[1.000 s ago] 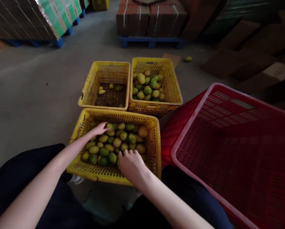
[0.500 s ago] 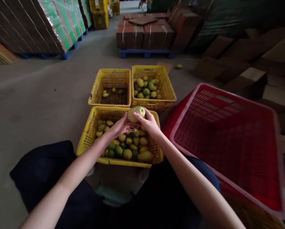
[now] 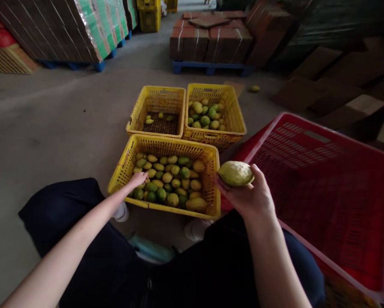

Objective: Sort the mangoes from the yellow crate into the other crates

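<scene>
My right hand (image 3: 246, 192) grips a large, pale yellow-green fruit (image 3: 236, 173), oval with bumpy skin. It is raised between the front yellow crate (image 3: 175, 142) and a red crate (image 3: 277, 132). Many smaller yellow and green fruits (image 3: 167, 178) fill the front crate in a loose layer. Over the left side of that crate, my left hand (image 3: 138, 179) is down among the fruits with its fingers drawn together. Whether a fruit is between those fingertips is hidden.
Behind stand two yellow crates: the left one (image 3: 156, 90) holds several fruits, the right one (image 3: 238, 115) holds more. A single fruit (image 3: 254, 89) lies on the floor. Bundled cardboard (image 3: 192, 45) sits on a blue pallet (image 3: 207, 67). Cardboard pieces (image 3: 349, 107) lie at right.
My hands have parted. The large fruit, touched by both hands before, has moved right in my right hand alone. My left hand has moved left and down to the crate's fruits.
</scene>
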`<action>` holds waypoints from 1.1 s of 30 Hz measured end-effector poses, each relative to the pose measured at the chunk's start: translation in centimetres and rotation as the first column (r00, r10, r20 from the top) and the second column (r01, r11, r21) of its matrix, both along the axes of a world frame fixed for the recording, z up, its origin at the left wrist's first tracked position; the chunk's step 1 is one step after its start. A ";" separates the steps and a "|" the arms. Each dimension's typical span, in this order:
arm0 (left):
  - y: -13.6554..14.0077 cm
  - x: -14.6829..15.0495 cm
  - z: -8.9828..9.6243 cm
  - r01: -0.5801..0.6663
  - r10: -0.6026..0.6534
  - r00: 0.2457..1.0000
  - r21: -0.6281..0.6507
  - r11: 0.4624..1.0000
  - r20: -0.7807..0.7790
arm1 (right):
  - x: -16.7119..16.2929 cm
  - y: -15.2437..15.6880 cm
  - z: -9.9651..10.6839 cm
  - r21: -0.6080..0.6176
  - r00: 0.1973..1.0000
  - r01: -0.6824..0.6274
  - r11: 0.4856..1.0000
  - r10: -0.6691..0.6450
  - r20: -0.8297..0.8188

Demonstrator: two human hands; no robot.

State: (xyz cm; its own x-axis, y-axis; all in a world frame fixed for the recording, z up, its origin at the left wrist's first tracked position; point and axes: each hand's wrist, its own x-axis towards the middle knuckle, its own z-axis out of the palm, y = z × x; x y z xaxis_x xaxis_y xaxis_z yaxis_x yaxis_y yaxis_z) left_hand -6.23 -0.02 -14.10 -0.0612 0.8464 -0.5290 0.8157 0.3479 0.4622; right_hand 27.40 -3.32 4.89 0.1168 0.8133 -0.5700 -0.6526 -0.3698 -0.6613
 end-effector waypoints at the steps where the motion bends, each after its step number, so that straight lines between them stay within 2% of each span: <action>1: -0.2 -0.3 -0.7 0.038 -0.039 0.999 -0.036 0.999 -0.032 | 0.1 -0.1 0.1 -0.016 1.000 0.019 1.000 -0.019 -0.008; 7: -0.2 -1.5 -3.5 0.141 -0.175 0.950 -0.146 0.979 -0.259 | 0.0 0.5 0.0 -0.025 0.999 0.027 0.999 -0.028 -0.040; 10: 0.0 -1.8 -4.0 0.152 -0.209 0.920 -0.190 0.970 -0.330 | -0.5 0.6 0.3 0.017 1.000 0.016 1.000 -0.015 -0.027; 14: 0.3 -0.8 -4.0 0.181 -0.256 0.895 -0.227 0.957 -0.365 | -1.0 0.4 1.9 0.057 0.995 0.095 0.994 -0.097 0.027; 17: 1.2 0.9 -3.8 0.246 -0.302 0.886 -0.195 0.949 -0.353 | -0.6 0.2 2.9 -0.025 0.986 0.162 0.986 -0.162 0.032; 20: 3.1 3.1 -3.4 0.351 -0.360 0.877 -0.086 0.932 -0.319 | 0.3 -0.1 3.1 -0.072 0.981 0.191 0.979 -0.189 0.030; 26: 8.0 8.6 -3.1 0.608 -0.599 0.789 0.040 0.793 -0.135 | 0.9 -1.1 3.1 0.072 0.993 0.100 0.992 -0.104 0.061; 29: 9.2 11.9 -3.8 0.654 -0.644 0.756 0.098 0.750 -0.115 | 0.9 -1.4 3.2 0.073 0.992 0.079 0.994 -0.086 0.092; 33: 9.3 15.6 -5.1 0.694 -0.685 0.720 0.124 0.709 -0.112 | 0.3 -1.2 2.4 0.110 0.998 0.011 0.994 -0.017 0.054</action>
State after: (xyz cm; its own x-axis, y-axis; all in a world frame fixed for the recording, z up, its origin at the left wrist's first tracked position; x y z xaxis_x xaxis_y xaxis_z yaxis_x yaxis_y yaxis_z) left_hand 9.33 9.27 -19.17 0.5463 0.7305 -0.4098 0.8262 -0.3894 0.4072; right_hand 27.68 -4.56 7.29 0.1576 0.8684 -0.4702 -0.6190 -0.2841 -0.7322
